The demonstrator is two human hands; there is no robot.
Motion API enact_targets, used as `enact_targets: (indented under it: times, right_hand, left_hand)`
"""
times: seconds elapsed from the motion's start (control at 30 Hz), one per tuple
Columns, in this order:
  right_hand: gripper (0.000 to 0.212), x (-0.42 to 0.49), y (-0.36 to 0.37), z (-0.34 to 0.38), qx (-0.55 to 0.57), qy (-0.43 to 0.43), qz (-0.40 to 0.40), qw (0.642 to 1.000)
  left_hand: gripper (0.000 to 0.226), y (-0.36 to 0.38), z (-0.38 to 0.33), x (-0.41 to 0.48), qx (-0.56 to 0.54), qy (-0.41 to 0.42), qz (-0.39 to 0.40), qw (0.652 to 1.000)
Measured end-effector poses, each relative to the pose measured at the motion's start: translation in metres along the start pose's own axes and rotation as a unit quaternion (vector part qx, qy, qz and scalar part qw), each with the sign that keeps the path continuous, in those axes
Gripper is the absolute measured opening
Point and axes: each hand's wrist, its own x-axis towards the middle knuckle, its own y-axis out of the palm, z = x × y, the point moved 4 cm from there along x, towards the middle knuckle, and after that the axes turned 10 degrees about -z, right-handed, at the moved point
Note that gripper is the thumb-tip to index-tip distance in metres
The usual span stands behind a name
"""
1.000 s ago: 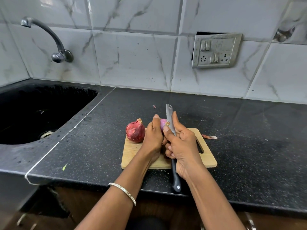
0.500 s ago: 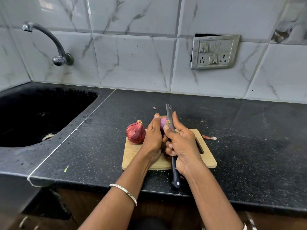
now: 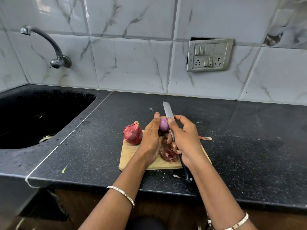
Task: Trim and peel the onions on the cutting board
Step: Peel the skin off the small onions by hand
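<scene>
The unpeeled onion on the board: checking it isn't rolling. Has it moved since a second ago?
No. The unpeeled onion sits at the same far-left corner of the cutting board as before.

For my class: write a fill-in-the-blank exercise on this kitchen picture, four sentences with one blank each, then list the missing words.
1. The right hand grips a ____.
2. The left hand holds a peeled onion above the wooden ____.
3. The unpeeled onion sits on the board's ____ end.
4. Loose onion skins lie on the board between the two ____.

Missing words: knife; cutting board; left; hands
</scene>
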Motion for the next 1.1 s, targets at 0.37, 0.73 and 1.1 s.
enact_targets:
  times: [0.37, 0.73, 1.1]
  right_hand:
    - [0.025, -0.027, -0.012, 0.048, -0.383, -0.365, -0.133, 0.838]
    - [0.004, 0.013, -0.057, 0.012, -0.459, -0.122, -0.008, 0.88]
    - [0.029, 0.011, -0.081, 0.014, -0.378, -0.016, 0.047, 0.925]
  left_hand:
    - [0.073, -0.01, 0.006, 0.008, -0.027, -0.031, -0.075, 0.996]
    - [0.039, -0.008, -0.006, -0.006, -0.008, -0.012, -0.048, 0.999]
    - [0.036, -0.066, -0.054, -0.057, 0.416, 0.266, -0.145, 0.857]
